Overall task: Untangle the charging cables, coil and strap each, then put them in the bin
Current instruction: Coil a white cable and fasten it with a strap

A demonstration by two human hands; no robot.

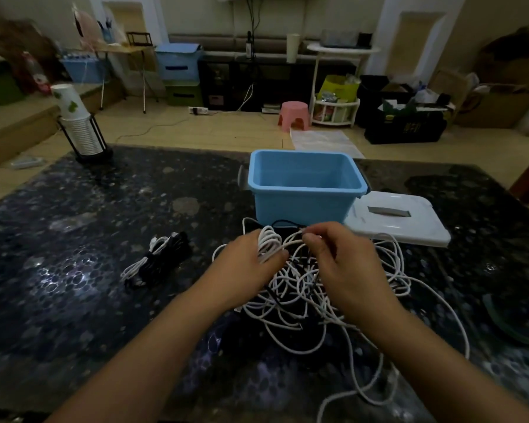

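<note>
A tangle of white and black charging cables (303,297) lies on the dark table in front of me. My left hand (251,261) grips a small coil of white cable (269,242) above the pile. My right hand (339,254) pinches a strand of the same white cable near its end, just right of the coil. Behind the hands stands the empty blue bin (306,184). To the left, a bundle of white and black cables (156,261) lies apart from the pile.
The bin's white lid (400,218) lies flat to the right of the bin. A rack of stacked paper cups (80,126) stands at the table's far left corner. Loose white cable loops trail toward the table's near right edge (364,389).
</note>
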